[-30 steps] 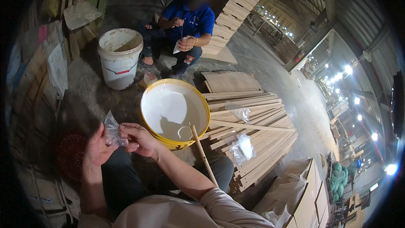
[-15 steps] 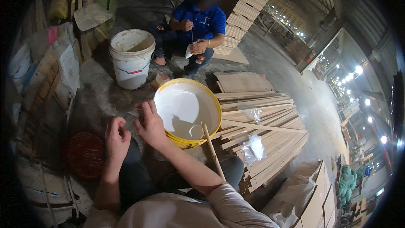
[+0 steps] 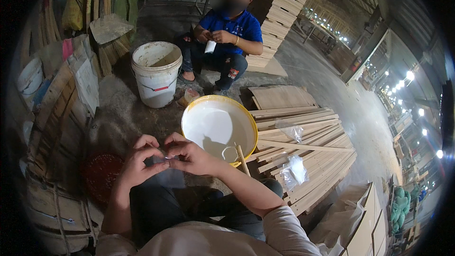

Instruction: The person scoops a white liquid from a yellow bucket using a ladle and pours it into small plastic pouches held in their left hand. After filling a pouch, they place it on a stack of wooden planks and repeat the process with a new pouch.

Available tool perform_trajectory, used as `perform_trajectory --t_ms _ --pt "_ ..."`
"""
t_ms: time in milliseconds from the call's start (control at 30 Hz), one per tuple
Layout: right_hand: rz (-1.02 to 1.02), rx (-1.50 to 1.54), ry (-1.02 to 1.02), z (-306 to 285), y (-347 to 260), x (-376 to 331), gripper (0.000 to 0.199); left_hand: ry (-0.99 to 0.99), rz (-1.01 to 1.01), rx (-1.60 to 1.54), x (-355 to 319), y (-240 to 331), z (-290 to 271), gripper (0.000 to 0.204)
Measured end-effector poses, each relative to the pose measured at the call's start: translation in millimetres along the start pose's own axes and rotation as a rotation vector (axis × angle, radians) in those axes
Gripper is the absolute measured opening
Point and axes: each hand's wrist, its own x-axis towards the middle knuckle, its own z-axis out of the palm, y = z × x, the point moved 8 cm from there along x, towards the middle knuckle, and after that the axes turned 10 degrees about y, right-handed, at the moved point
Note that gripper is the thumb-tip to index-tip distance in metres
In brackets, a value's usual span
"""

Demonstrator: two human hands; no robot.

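Note:
My left hand (image 3: 140, 163) and my right hand (image 3: 192, 156) meet over my lap, thumbs and fingertips pinched together. Between them hangs a thin clear plastic bag (image 3: 169, 178), gripped along its top edge by both hands. Just beyond my right hand stands a yellow-rimmed bucket (image 3: 256, 137); its wide inside looks white. A wooden stick (image 3: 242, 160) leans on the bucket's near edge beside a pale loop (image 3: 229, 153). To the left of my left hand sits a dark red round container (image 3: 98, 175) holding many small pieces too blurred to name.
A person in a blue shirt (image 3: 244, 26) sits opposite, handling a small white packet (image 3: 210, 46). A white bucket (image 3: 157, 85) stands at far left. Wooden strips (image 3: 308, 161) fan out on the right, with clear bags (image 3: 295, 170) on top. Stacked boards (image 3: 279, 19) rise behind.
My hands have come together and now hold the clear bag between them. The person opposite has brought both hands together at the white packet. The whole view has shifted slightly.

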Motion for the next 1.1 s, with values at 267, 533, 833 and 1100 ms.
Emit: perform_trajectory --t_ms 267,533,833,1100 --pt "0.19 0.592 -0.148 8.7 -28.2 -19.7 0.018 -0.054 -0.46 -1.443 -15.9 -19.1 45.2 0.033" --pt "0.323 0.926 -0.583 45.7 -39.7 -45.1 0.072 -0.277 -0.527 -1.549 -12.8 4.1 72.1 0.023" --pt "0.445 0.407 -0.346 26.4 -20.7 -30.8 0.079 -0.062 -0.537 -1.269 -24.1 -29.7 11.9 0.068" --pt "0.423 0.075 -0.267 29.5 -13.3 -25.7 0.073 0.16 -0.374 -0.694 -27.5 -26.2 4.8 0.028"
